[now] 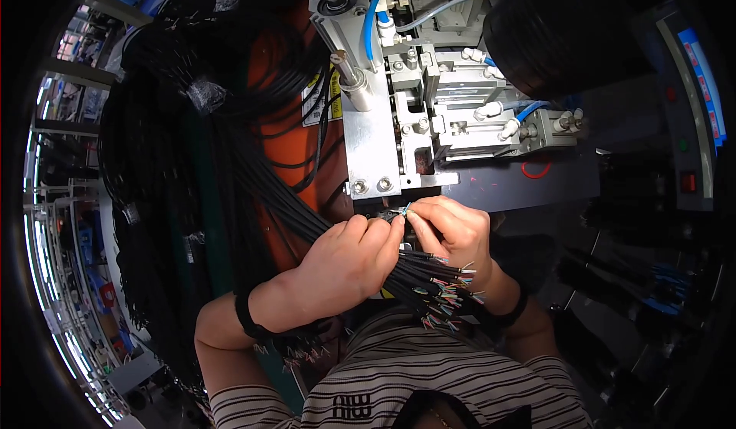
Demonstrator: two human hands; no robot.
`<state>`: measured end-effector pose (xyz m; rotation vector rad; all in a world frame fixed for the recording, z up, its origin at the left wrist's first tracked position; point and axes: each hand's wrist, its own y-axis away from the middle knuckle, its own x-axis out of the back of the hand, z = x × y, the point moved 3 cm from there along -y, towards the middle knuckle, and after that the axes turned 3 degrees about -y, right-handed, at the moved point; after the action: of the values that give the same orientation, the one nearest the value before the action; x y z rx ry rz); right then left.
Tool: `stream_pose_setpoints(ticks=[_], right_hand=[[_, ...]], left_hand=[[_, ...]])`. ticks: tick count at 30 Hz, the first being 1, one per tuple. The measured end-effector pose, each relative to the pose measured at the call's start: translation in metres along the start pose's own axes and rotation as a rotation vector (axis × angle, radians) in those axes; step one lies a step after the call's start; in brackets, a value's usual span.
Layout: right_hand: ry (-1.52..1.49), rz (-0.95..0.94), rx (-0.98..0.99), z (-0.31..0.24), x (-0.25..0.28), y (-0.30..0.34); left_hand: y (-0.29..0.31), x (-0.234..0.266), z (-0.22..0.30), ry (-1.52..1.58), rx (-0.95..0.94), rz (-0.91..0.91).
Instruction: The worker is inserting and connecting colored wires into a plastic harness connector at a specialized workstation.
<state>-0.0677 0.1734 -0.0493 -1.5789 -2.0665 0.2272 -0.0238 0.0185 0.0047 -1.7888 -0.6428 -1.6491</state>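
Just in front of the metal machine, my left hand [345,256] and my right hand [454,230] meet, fingertips nearly touching. Both are closed in a pinch on the end of a black cable, where thin coloured wires [405,210] fan out between them. The left fingers grip the cable end from its left, and the right thumb and forefinger hold the wires. Below the hands lies a bundle of black cables [418,279] with stripped multicoloured wire ends pointing right. My left hand covers part of this bundle.
A silver pneumatic fixture [372,149] stands straight ahead, with cylinders [471,134] and blue air hoses [371,26]. Black cable hanks [165,115] hang on the left beside an orange surface [280,149]. A control box [688,180] with buttons is at far right. A red loop [536,170] lies on the dark plate.
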Motion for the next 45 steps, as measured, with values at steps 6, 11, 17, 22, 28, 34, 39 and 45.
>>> stream_pose_setpoints(ticks=[6, 11, 17, 22, 28, 34, 39, 45], right_hand=[[0.102, -0.013, 0.038, -0.008, 0.000, -0.001], [0.161, -0.058, 0.012, -0.011, 0.001, -0.006], [0.202, -0.036, 0.032, -0.010, 0.004, -0.006], [0.200, -0.116, -0.023, -0.013, 0.008, -0.009], [0.271, -0.259, -0.008, -0.011, 0.008, -0.013], [-0.224, -0.085, -0.322, 0.011, 0.002, 0.000], [-0.273, -0.055, -0.415, 0.017, 0.000, 0.004], [-0.135, 0.051, -0.205, 0.011, -0.009, 0.009]], left_hand=[[-0.001, 0.002, 0.002, -0.021, -0.011, -0.023], [-0.005, 0.000, 0.003, -0.006, 0.031, -0.013], [-0.007, -0.001, 0.002, 0.003, 0.055, -0.013], [-0.007, 0.000, 0.000, 0.055, 0.086, -0.047], [-0.009, 0.001, -0.004, 0.076, 0.102, -0.081], [-0.004, -0.002, -0.005, 0.078, 0.139, -0.054], [-0.004, -0.002, -0.008, 0.107, 0.086, 0.007], [-0.006, 0.001, -0.005, 0.027, 0.027, -0.018]])
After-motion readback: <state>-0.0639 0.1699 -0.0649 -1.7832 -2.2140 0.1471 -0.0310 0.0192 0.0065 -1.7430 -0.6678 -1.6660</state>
